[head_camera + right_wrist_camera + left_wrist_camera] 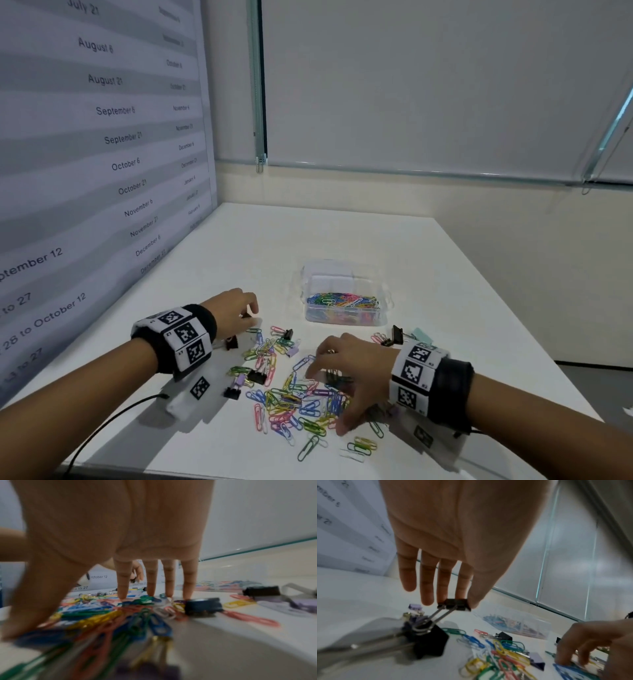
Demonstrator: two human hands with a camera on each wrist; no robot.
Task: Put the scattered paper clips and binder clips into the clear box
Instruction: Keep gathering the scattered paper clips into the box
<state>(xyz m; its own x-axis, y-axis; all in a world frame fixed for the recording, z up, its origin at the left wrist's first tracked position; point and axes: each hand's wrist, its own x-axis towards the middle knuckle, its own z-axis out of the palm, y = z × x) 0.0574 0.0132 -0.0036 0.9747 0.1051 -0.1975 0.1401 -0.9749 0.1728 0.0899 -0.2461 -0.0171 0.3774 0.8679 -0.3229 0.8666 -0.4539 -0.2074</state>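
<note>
Up above the table, the left hand is pinching a black binder clip between thumb and fingertips, its wire handles hanging down toward another black binder clip lying on the surface. Meanwhile the right hand is spreading its fingers straight down onto the scattered paper clips, fingertips and thumb touching the coloured heap without closing round anything. Beyond both hands, the clear box is sitting open on the table, already holding a layer of coloured paper clips.
</note>
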